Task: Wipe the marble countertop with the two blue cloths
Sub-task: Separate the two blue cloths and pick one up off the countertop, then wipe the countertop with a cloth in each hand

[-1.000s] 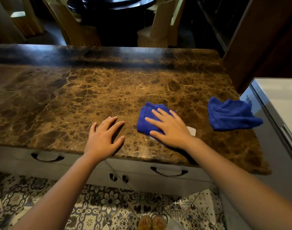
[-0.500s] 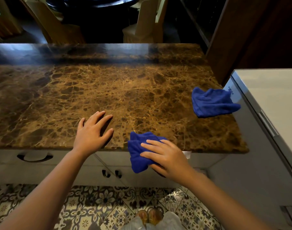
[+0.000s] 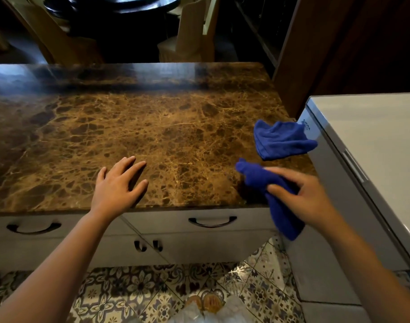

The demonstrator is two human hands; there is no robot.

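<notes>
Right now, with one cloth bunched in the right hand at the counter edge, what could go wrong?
1. The held blue cloth is bunched in the right hand, with its tail hanging past the marble countertop edge; it may wipe only a narrow strip.
2. The second blue cloth overhangs the right edge beside the white appliance; a sweep could knock it off.
3. The left hand lies flat and empty, so that cloth may go unused.
</notes>
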